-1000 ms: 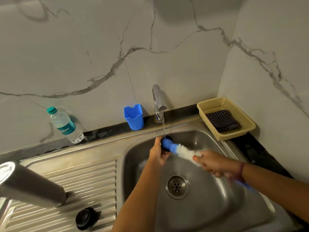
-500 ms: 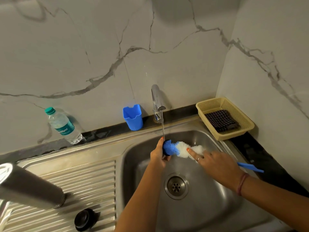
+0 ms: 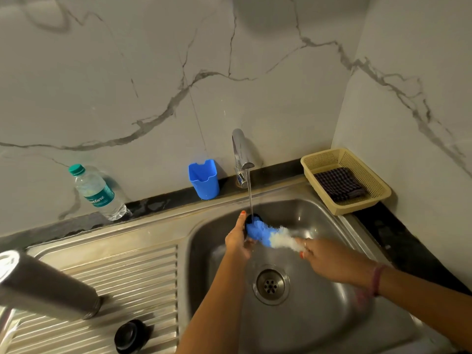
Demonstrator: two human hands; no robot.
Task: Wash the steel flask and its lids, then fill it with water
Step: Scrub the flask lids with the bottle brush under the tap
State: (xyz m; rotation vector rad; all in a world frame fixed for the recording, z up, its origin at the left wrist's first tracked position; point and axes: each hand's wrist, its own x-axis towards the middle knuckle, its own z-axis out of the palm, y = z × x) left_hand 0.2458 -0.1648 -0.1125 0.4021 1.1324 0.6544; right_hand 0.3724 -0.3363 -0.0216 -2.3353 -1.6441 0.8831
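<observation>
Lid (image 3: 249, 218): small, dark, under the tap stream (image 3: 250, 198), pinched in the left hand (image 3: 238, 241) over the sink (image 3: 332, 315).
Brush (image 3: 268, 235): blue-and-white head on the lid, long axis running right and toward the viewer into the right hand (image 3: 329, 261), which grips it.
Flask (image 3: 48, 287): on the drainboard, well left, nearer the left arm; second lid (image 3: 130, 335) beside it.
Change: brush head pushed back onto the lid; right hand closer.
</observation>
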